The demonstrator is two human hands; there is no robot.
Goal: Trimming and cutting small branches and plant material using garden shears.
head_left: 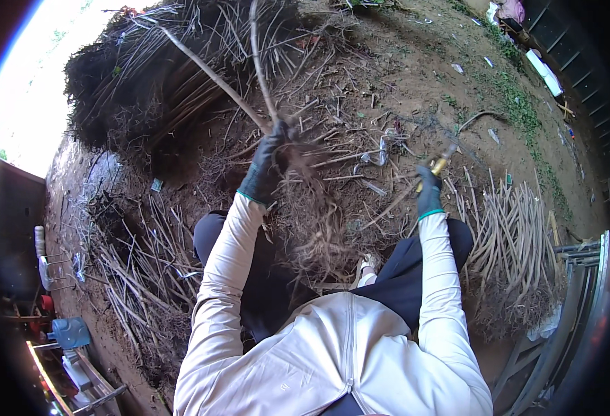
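Honestly, with the left hand (267,163) clamped on two bare stems (258,66) jutting ahead of it and the right hand (429,191), well apart, gripping a yellow-handled tool (440,165), I'd hold steady and keep the tool clear of the left one.

Slanting the left arm (228,246) up from the lower edge, bearing the gloved left hand (270,163) above and left of centre, clenching it tight. Angling the right arm (438,270) more steeply, right of centre, curling the gloved right hand (428,190) closed. Spreading both knees (460,239) wide.
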